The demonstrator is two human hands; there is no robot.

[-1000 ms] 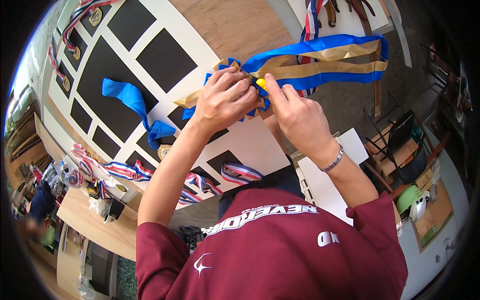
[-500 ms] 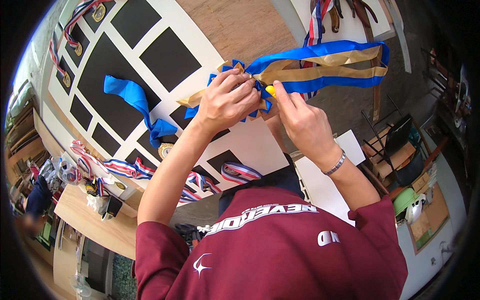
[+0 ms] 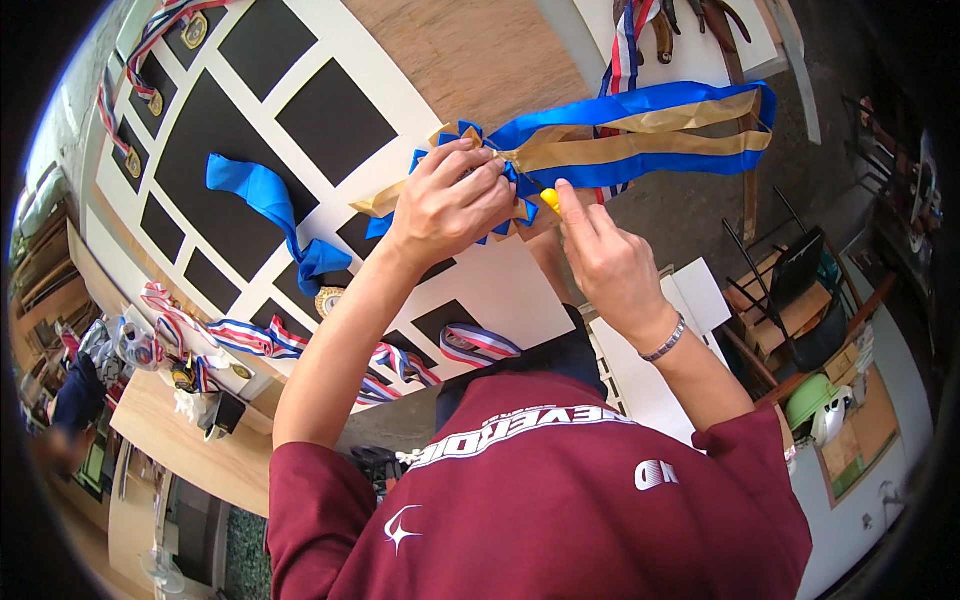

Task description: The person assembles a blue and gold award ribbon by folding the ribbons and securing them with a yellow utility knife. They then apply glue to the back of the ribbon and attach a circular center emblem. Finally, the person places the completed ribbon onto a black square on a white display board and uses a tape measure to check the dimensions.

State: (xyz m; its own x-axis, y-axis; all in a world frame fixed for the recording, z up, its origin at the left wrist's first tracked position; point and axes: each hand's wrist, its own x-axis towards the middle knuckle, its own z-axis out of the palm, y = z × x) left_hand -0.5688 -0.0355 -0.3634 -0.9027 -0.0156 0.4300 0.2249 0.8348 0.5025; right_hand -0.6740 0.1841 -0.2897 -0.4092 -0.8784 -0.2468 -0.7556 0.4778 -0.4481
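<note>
**Both hands at a blue-and-gold rosette on a white display board**

While the white board with its black panels fills the upper left, a wooden table shows beyond it, bare brown. Next in size, the blue-and-gold rosette lies at the board's right edge, its long blue and gold tails streaming right across the table toward a white sheet holding pliers.

A loose blue ribbon curls over the black panels to the left, ending by a small medal. Red-white-and-blue medal ribbons run along the board's near edge, with more at its far left corner.

The left hand rests on the rosette's pleated head, fingers curled and closed down on it, pinning it to the board. The right hand sits just beside it, fingers drawn together with the forefinger stretched out, gripping a small yellow tool whose tip touches the rosette's centre; what kind of tool cannot be told. A metal bracelet circles the right wrist.
</note>
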